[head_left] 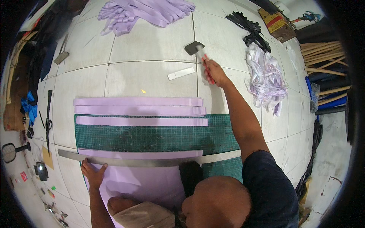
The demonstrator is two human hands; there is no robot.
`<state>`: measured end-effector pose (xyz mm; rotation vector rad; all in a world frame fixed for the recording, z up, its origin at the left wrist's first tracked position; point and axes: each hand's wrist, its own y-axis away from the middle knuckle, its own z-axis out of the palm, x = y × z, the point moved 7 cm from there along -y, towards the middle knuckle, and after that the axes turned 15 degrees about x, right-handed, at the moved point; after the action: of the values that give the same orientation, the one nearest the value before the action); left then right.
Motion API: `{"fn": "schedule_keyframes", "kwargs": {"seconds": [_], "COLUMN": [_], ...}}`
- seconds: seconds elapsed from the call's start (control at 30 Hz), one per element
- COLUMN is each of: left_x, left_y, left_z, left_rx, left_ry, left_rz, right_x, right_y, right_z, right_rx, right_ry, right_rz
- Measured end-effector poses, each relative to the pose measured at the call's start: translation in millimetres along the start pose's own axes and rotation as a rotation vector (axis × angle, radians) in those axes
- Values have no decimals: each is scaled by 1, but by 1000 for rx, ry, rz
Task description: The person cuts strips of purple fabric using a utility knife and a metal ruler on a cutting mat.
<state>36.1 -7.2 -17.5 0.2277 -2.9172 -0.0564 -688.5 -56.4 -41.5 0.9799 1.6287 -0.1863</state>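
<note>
Your right hand (215,73) is squeezing a red tool (204,57).
Your left hand (94,173) is resting, grip spread, on a long ruler (137,159) over purple cloth (146,180).

The fabric strips (140,111) and the sheet (146,178) look lilac from here; the cutting mat (159,137) is green with a paler grid; the straightedge (133,160) silvery grey; the hand tool (204,58) red and silver; the floor tiles (152,47) white with dark joints.
</note>
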Motion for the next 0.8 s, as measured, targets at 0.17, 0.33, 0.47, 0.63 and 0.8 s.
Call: {"fn": "schedule_keyframes", "kwargs": {"seconds": [0.17, 0.33, 0.47, 0.63, 0.8], "left_x": [6, -3, 9, -1, -14], "left_y": [0, -2, 0, 0, 0], "left_z": [0, -4, 4, -4, 14], "left_rx": [-18, -9, -39, -11, 24], "left_ry": [18, -22, 45, 24, 73], "left_rz": [1, 9, -1, -6, 52], "right_x": [0, 0, -22, -33, -24], "right_y": [-18, -11, -16, 10, -8], "right_z": [-25, -11, -54, -17, -25], "right_rx": [207, 39, 474, 275, 365], "right_ry": [-26, 224, 482, 884, 877], "right_rz": [-18, -21, -497, -639, -714]}}
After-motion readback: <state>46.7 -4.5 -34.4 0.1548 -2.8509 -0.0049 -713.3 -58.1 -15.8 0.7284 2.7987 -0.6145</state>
